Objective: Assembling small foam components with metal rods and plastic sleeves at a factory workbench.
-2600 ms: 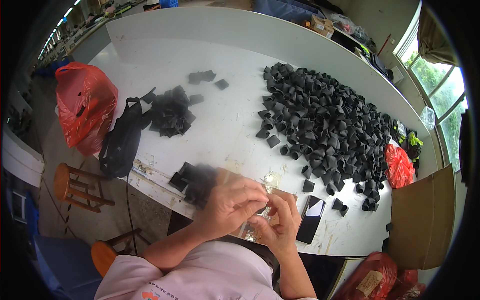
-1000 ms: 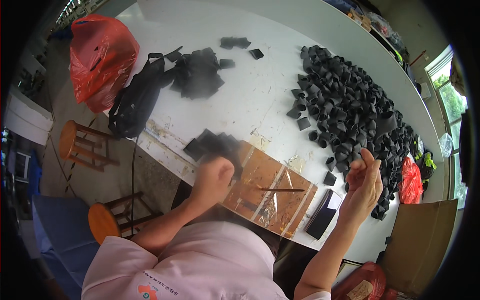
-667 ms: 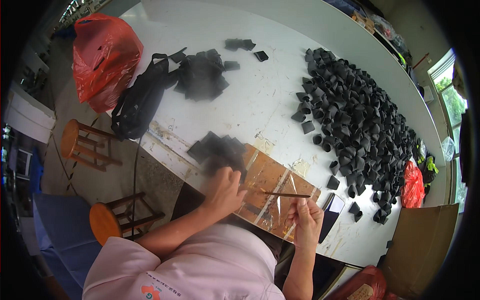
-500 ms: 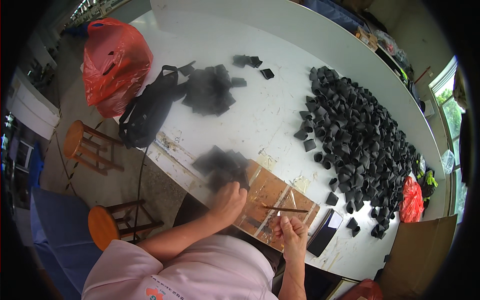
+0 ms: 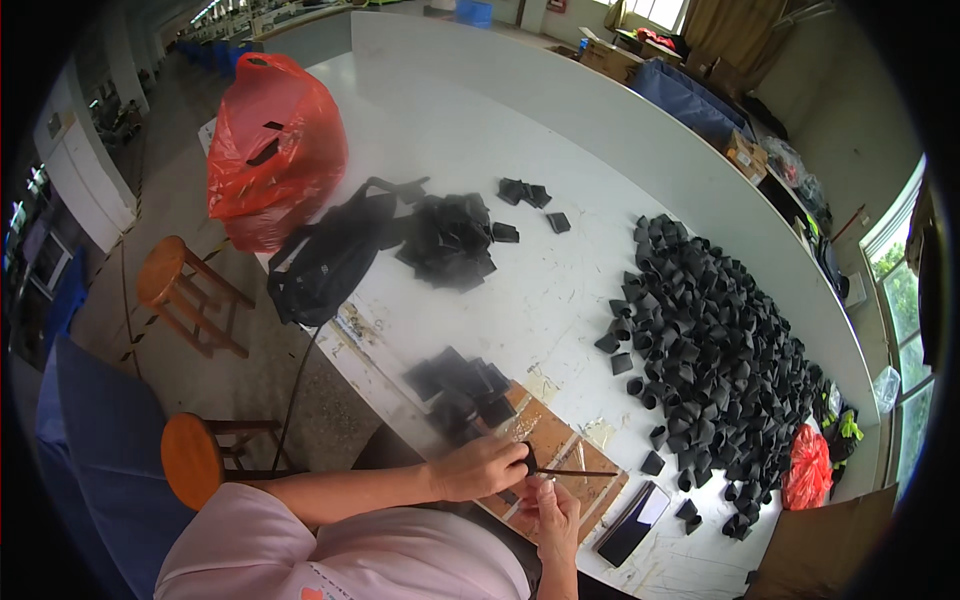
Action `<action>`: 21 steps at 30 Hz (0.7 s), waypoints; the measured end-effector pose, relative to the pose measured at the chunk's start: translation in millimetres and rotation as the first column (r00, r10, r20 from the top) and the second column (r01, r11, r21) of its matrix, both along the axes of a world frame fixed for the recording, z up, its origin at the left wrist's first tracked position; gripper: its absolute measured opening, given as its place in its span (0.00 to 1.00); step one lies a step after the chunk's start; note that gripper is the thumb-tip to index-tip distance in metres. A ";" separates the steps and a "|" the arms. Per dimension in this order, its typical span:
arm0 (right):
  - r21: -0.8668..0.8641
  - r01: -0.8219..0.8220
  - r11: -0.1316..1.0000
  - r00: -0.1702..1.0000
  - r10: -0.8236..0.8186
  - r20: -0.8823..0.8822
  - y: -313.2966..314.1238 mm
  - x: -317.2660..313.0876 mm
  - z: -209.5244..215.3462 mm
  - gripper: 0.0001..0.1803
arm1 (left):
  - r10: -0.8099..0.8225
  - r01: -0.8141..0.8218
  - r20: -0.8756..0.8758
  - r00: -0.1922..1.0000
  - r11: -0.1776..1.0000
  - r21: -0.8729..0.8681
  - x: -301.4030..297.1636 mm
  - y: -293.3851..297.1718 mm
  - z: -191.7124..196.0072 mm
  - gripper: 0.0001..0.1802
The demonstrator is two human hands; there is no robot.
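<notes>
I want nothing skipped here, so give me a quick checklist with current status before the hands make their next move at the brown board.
1. Left hand grips small black piece: ok.
2. Right hand close under thin dark stick; actual grip: cannot tell.
3. Brown board under clear film lies flat on white table: ok.
4. Small stack of flat black squares lies beside the board: ok.
5. Large heap of folded black pieces apart from the board: ok.
6. Dark flat phone-like slab near table edge, stability: cannot tell.

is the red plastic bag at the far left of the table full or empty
Full: the red plastic bag stands bulging and rounded at the white table edge. Its contents cannot be told.
</notes>
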State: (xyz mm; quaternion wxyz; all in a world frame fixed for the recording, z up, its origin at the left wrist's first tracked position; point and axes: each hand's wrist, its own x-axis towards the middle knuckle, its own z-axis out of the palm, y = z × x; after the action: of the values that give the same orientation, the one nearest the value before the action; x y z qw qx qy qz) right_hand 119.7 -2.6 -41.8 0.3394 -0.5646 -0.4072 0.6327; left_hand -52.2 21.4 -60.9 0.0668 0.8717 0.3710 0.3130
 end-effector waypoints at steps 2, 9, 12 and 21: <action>-0.107 0.102 0.989 0.939 -0.131 -0.318 3.9 -7.3 8.2 0.13 | -0.127 0.122 0.031 0.991 0.983 0.135 8.2 -13.4 10.8 0.04; -0.245 0.148 0.958 0.735 -0.273 -0.621 11.3 9.4 15.2 0.07 | 0.324 0.133 0.679 0.659 0.838 -0.529 32.3 -28.3 40.7 0.13; -0.242 0.102 0.965 0.660 -0.248 -0.709 13.3 13.6 20.6 0.08 | 0.685 0.682 0.627 0.370 0.258 -0.684 26.1 -17.5 59.3 0.13; -0.253 0.107 0.962 0.674 -0.257 -0.693 9.3 19.1 19.8 0.11 | 0.695 0.711 0.584 0.420 0.147 -0.687 32.8 -13.3 53.4 0.09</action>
State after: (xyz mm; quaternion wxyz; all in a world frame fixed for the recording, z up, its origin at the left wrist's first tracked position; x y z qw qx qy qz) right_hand 138.8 6.7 -21.9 0.4773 -0.3394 -0.1204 0.8015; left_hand -19.4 8.1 -7.5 0.8069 0.2549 0.3594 0.3934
